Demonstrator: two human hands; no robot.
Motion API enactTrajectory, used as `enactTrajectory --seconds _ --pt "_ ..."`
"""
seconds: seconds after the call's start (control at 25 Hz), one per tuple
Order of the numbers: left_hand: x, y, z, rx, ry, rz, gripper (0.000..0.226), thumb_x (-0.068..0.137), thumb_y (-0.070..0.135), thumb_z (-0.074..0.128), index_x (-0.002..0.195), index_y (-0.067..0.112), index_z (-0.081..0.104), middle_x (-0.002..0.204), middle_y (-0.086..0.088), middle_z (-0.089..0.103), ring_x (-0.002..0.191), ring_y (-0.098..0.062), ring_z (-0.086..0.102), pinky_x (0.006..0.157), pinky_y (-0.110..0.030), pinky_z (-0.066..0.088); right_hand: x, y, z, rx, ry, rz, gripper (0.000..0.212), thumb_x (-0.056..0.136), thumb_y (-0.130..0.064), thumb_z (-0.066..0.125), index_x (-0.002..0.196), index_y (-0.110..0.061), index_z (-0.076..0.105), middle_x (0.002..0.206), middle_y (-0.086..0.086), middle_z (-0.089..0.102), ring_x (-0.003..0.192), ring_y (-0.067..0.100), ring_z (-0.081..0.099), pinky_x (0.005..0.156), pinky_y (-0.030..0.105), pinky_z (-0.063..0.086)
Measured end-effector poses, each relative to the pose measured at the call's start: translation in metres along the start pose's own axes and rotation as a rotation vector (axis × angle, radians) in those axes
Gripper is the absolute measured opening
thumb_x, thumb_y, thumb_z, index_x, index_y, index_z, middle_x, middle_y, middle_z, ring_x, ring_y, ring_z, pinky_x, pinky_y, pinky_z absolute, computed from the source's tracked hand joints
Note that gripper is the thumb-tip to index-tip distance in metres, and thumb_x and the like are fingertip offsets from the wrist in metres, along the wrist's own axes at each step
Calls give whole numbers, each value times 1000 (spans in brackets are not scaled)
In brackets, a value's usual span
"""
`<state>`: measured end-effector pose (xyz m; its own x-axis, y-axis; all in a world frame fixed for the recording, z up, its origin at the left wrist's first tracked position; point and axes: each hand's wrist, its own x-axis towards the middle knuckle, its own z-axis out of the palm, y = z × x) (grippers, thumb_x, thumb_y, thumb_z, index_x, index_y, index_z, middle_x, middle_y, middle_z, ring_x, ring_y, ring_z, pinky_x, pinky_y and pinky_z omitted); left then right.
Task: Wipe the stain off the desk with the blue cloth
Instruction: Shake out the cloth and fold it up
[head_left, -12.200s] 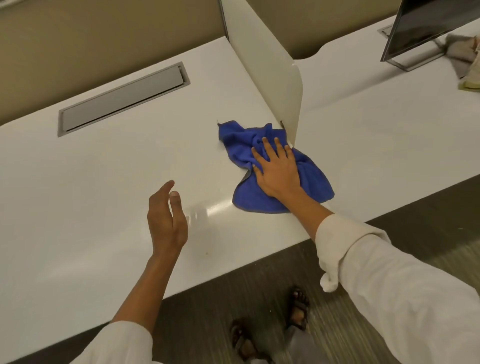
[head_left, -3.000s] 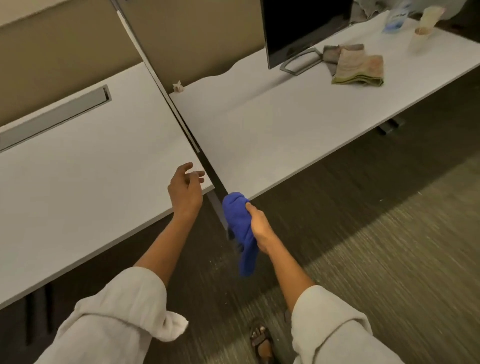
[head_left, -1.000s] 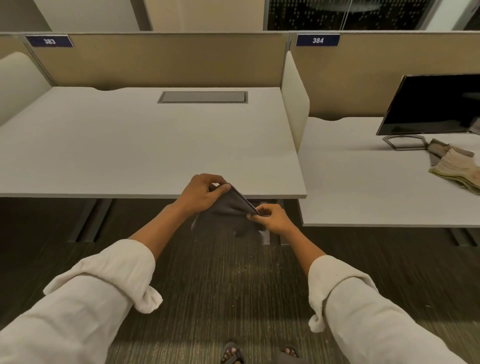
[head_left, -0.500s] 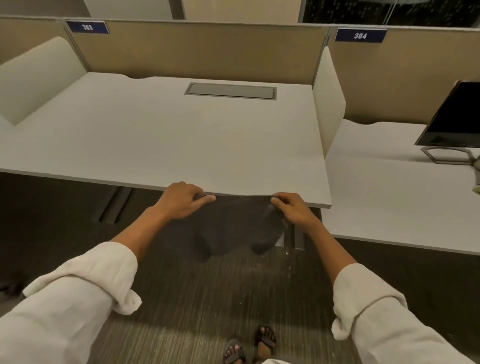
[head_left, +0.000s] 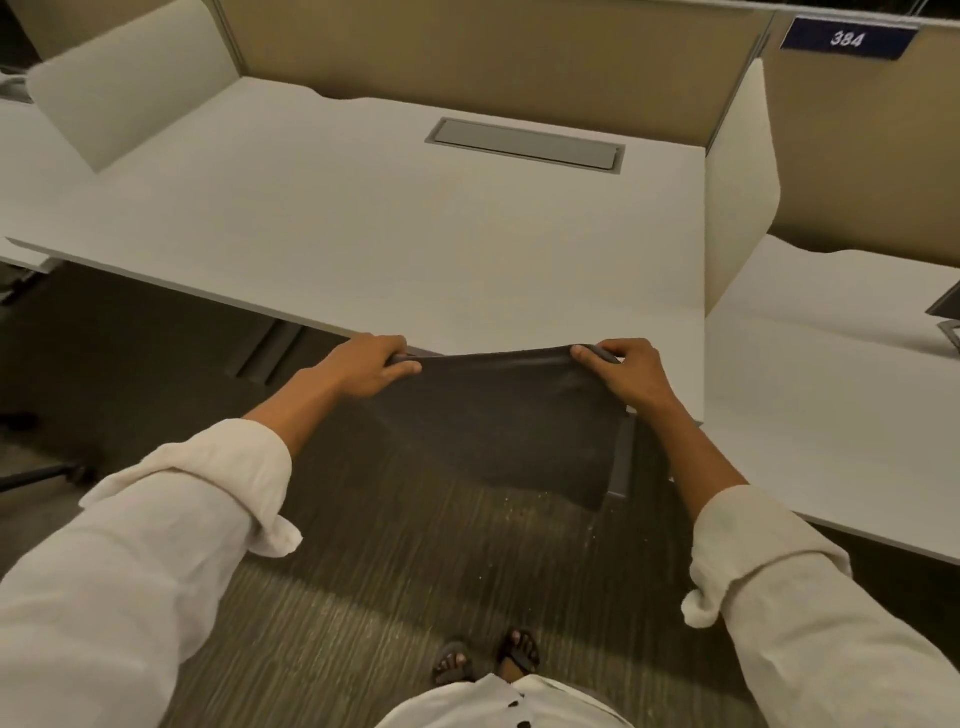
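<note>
I stand in front of the white desk (head_left: 363, 234). The cloth (head_left: 504, 421) hangs spread out between my hands just in front of the desk's near edge; in this dim light it looks dark grey rather than blue. My left hand (head_left: 366, 364) pinches its upper left corner and my right hand (head_left: 631, 371) pinches its upper right corner. The lower part of the cloth hangs free over the floor. I can make out no stain on the desk top.
A grey cable hatch (head_left: 524, 144) is set into the desk's back. Cream side dividers stand at the left (head_left: 130, 78) and right (head_left: 737, 192). A second desk (head_left: 831, 405) lies to the right, with a monitor foot (head_left: 943, 325) at the frame edge. Carpet floor lies below.
Over the last second my hands have pulled apart and stretched the cloth out flat. It has risen to the desk's front edge, and I have come closer to the desk.
</note>
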<state>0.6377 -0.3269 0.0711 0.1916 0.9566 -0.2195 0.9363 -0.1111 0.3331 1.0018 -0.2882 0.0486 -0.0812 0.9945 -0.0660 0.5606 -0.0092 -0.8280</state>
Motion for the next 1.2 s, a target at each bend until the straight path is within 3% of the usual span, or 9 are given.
enactTrajectory --seconds 0.08,0.16,0.28,0.4,0.56,0.68,0.8,1.0,1.2 --pt "4 2 1 -31 -11 -92 42 95 50 43 67 19 40 64 0 50 60 -21 46 57 -33 33 5 -7 -2 5 -22 -13 23 86 -49 68 75 -29 69 77 -12 68 76 11 63 69 26 49" --pt "5 9 -1 -206 -26 -189 47 97 51 39 67 15 44 63 -1 48 60 -19 46 56 -30 36 7 -13 4 -26 -25 -19 15 86 -44 70 83 -30 69 82 -18 65 80 7 61 75 29 51" --pt "5 17 -4 -501 -87 -292 48 98 48 40 87 7 63 82 -4 66 76 -21 63 61 -31 47 2 -30 30 47 -61 -3 22 83 -45 73 92 -25 67 86 -7 70 80 12 66 72 34 56" --pt "7 18 -5 -759 -114 -329 40 96 46 47 98 9 64 96 -8 69 88 -25 66 70 -35 50 -14 -62 66 198 -188 30 31 82 -42 75 102 -22 61 86 3 72 75 16 71 66 35 61" --pt "11 5 -4 -978 -95 -310 24 95 30 57 94 6 56 86 -10 60 78 -21 59 51 -21 48 -18 -93 116 308 -368 -68 31 81 -29 79 104 -17 62 97 14 71 85 27 74 69 43 64" --pt "13 -19 -11 -1030 -182 -264 13 92 18 62 88 6 56 86 -12 62 77 -19 62 54 -22 50 -14 -111 141 368 -472 -104 22 84 -12 75 105 -7 70 106 15 72 97 26 73 81 42 62" --pt "13 -48 -27 -937 -261 -218 11 91 17 63 86 8 59 87 -13 64 76 -19 62 57 -24 51 -9 -129 158 297 -561 -164 28 83 -4 73 111 -9 73 109 8 74 103 20 71 90 38 59" --pt "16 -94 -49 -872 -383 -159 19 91 18 63 97 0 62 86 -17 66 75 -24 64 57 -25 51 0 -167 196 51 -571 -304 21 89 -24 69 109 -20 75 97 0 78 90 12 74 88 36 59" --pt "15 -119 -72 -908 -535 -86 34 95 23 50 110 -3 64 93 -16 71 83 -24 67 72 -30 54 7 -197 236 -168 -400 -387 14 81 -36 71 92 -30 75 84 -11 75 80 7 70 81 41 59"
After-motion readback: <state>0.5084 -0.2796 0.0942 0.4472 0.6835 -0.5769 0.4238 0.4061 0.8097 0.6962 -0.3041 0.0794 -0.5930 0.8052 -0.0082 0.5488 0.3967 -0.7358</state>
